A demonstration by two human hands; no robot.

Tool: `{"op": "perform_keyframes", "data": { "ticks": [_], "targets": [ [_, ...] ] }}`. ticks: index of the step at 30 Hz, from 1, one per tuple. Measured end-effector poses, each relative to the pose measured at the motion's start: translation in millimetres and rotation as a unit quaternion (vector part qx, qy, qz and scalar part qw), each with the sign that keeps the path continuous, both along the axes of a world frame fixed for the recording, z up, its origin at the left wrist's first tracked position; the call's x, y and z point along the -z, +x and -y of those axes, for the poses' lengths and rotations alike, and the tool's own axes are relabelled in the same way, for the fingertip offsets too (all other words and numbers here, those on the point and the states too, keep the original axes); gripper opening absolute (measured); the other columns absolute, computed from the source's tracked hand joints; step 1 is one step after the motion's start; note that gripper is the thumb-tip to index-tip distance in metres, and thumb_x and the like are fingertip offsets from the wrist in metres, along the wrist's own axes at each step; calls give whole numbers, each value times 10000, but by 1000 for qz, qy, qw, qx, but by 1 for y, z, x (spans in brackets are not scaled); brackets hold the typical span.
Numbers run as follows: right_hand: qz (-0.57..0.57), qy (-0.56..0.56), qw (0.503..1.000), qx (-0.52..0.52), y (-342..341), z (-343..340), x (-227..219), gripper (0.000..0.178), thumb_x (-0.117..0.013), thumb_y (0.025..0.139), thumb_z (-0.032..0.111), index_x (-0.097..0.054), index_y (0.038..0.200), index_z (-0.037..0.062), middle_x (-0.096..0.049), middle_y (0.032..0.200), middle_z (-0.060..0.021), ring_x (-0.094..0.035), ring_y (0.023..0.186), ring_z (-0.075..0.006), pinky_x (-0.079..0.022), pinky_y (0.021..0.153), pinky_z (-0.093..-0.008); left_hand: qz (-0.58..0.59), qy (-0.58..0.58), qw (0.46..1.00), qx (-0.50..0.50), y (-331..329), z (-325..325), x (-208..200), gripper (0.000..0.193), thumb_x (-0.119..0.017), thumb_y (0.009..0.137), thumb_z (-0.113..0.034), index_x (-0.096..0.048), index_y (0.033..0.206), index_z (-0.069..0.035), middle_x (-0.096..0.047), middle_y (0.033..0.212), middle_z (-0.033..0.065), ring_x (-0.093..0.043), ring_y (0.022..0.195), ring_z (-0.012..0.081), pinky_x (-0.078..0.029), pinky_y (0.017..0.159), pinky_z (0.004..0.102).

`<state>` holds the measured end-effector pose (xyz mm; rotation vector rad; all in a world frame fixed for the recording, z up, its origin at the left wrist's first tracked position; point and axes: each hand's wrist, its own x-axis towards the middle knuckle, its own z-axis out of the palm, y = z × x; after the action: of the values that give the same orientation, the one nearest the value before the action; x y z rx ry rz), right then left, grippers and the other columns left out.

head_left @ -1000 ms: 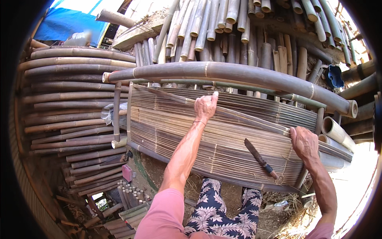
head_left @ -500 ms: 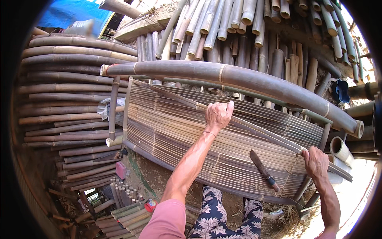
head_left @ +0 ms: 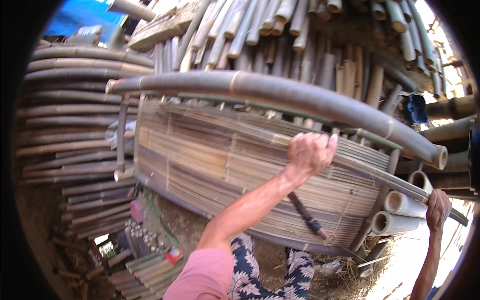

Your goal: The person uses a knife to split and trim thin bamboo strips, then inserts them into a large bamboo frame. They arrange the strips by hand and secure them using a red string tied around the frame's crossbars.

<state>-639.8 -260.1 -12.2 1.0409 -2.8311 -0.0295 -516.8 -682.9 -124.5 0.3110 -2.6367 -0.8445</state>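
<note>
A long split bamboo strip [head_left: 372,172] lies slantwise across a bamboo slat bench [head_left: 197,155]. My left hand [head_left: 312,154] is closed round the strip, right of the bench's middle. Past the bench's right end, my right hand [head_left: 438,210] grips the same strip, whose tip sticks out beyond it. A big knife [head_left: 306,215] rests on the slats below my left wrist; its handle points toward me and my forearm hides part of the blade. Motion blurs the slats and the strip's far left part.
One thick bamboo pole [head_left: 280,87] runs along the bench's far side. Stacked bamboo poles [head_left: 82,110] fill the left, and more cut poles [head_left: 245,35] lie behind. Short bamboo tubes [head_left: 400,204] stand close to the bench's right end. A red container [head_left: 174,255] is at lower left.
Both hands have moved right along the bench, and the strip sticks out farther past its right end. The whole view has shifted a little. The knife still lies on the slats.
</note>
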Motion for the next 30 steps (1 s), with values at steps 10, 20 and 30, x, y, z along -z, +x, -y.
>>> {"op": "perform_keyframes", "data": {
  "ticks": [10, 20, 30],
  "targets": [
    [39, -49, 997, 46, 5, -88, -141, 338, -508, 884, 198, -497, 569, 74, -524, 563, -128, -523, 531, -342, -445, 553, -445, 277, -40, 927, 249, 61, 66, -171, 430, -681, 835, -431, -572, 732, -29, -545, 661, 128, -542, 635, 358, -426, 594, 424],
    [-217, -156, 827, 494, 257, -122, -123, 406, -504, 962, 316, -464, 1243, 26, -509, 1192, -198, -491, 1156, -310, -423, 993, -468, 584, 396, 656, 268, 193, -8, -188, 221, -629, 955, -154, -636, 826, 24, -645, 706, 62, -624, 626, 115, -530, 567, 253],
    [273, -829, 155, 463, 462, 142, -71, 322, -516, 1015, 380, -588, 1045, 68, -548, 838, 9, -516, 724, -78, -452, 610, -251, 503, 367, 706, 337, 245, -204, -221, 339, -648, 950, -250, -610, 740, 13, -604, 639, 29, -553, 568, 73, -430, 494, 244]
  ]
}}
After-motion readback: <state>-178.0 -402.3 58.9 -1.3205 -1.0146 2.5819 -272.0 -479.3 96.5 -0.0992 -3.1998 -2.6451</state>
